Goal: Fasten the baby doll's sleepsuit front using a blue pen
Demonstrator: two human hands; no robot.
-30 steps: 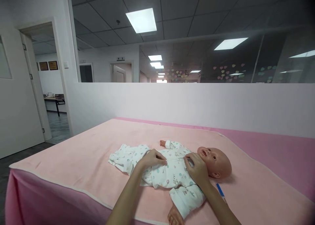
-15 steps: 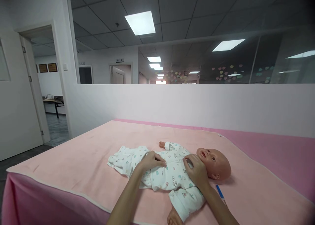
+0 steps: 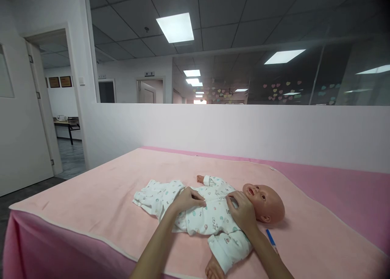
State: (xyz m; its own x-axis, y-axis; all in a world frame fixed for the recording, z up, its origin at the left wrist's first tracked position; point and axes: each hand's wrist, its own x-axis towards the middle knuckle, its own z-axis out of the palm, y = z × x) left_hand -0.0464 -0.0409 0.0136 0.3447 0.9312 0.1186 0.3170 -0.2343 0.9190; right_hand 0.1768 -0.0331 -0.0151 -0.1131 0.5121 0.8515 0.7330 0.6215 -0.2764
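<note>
A baby doll [image 3: 263, 201] lies on its back, head to the right, dressed in a white patterned shirt [image 3: 213, 214] and matching pants [image 3: 158, 195]. My left hand [image 3: 188, 200] is closed in a pinch on the shirt's front near its lower hem. Up by the doll's neck, my right hand [image 3: 242, 210] pinches the same front edge, fingers bent. The shirt's front seam runs between both hands. Exactly what lies between my fingertips is partly hidden. One doll hand [image 3: 200, 179] points away from me, the other [image 3: 215, 267] towards me.
A blue-capped pen-like thing [image 3: 270, 237] lies beside my right forearm. Under the doll, a peach blanket [image 3: 100, 197] covers a pink cloth [image 3: 61, 246] on the table. Behind rises a white half wall [image 3: 213, 128] with glass above; an open door [image 3: 24, 120] stands at left.
Both hands keep their hold on the shirt with hardly any movement. The whole view has shifted very slightly.
</note>
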